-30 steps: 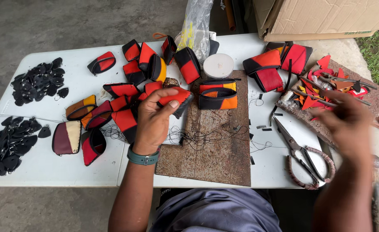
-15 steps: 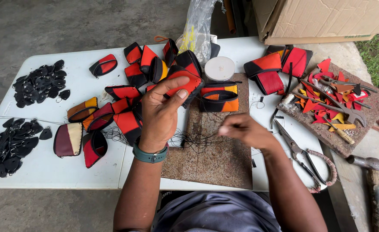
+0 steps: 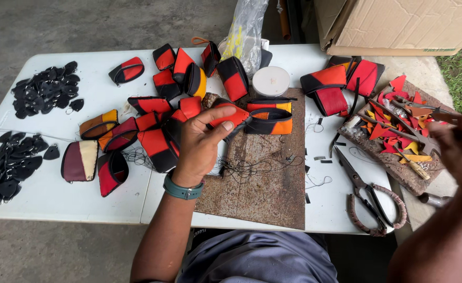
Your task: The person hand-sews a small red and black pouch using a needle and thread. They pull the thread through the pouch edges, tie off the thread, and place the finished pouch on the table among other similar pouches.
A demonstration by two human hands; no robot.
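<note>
Head view: the left hand (image 3: 199,149) is up over the white worktop (image 3: 74,196), fingers (image 3: 218,112) pinched shut on a red and black leather pouch (image 3: 228,116), held just above the rusty brown mat (image 3: 265,173). Loose thread lies on that mat below the wrist. Out at the right edge, the right hand (image 3: 459,149) is blurred near the tray of red scraps (image 3: 398,133); whether its fingers are closed I cannot tell. Scissors (image 3: 370,202) lie between mat and tray.
</note>
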